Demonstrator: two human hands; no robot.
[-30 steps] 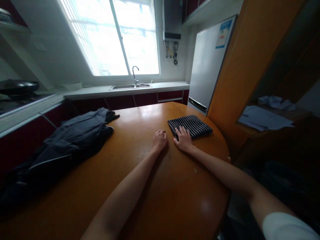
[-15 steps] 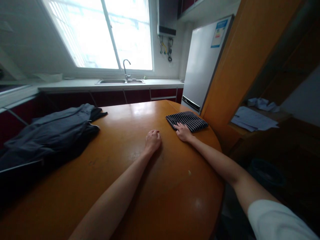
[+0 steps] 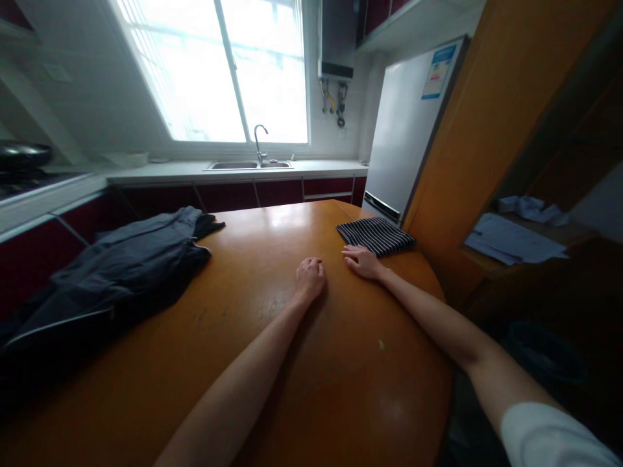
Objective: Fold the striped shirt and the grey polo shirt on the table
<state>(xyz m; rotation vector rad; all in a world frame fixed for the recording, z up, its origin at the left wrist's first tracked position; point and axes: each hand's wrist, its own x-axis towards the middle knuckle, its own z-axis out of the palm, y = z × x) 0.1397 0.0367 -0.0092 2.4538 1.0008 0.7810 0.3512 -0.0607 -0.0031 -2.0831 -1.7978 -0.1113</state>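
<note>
My left hand (image 3: 310, 279) rests on the brown wooden table (image 3: 272, 240) with its fingers curled in a loose fist; I see nothing sticking out of it. To its right, my right hand (image 3: 363, 262) lies flat, fingers stretched out toward the left. It is at the near edge of a folded black cloth with white stripes (image 3: 378, 235); whether the fingertips still touch the cloth I cannot tell. Dark grey and black clothing (image 3: 131, 259) lies in a heap on the table's left side.
Beyond the table runs a white counter (image 3: 170, 170) with a sink and faucet (image 3: 259, 146) under the window. A fridge (image 3: 409, 123) stands at the back right. Papers (image 3: 511, 237) lie on a shelf at right, above a bin (image 3: 545, 350). A pan (image 3: 24, 155) sits far left.
My right hand has slid off the striped cloth toward its near edge. My left hand stays curled on the table. The whole view has shifted slightly to the left.
</note>
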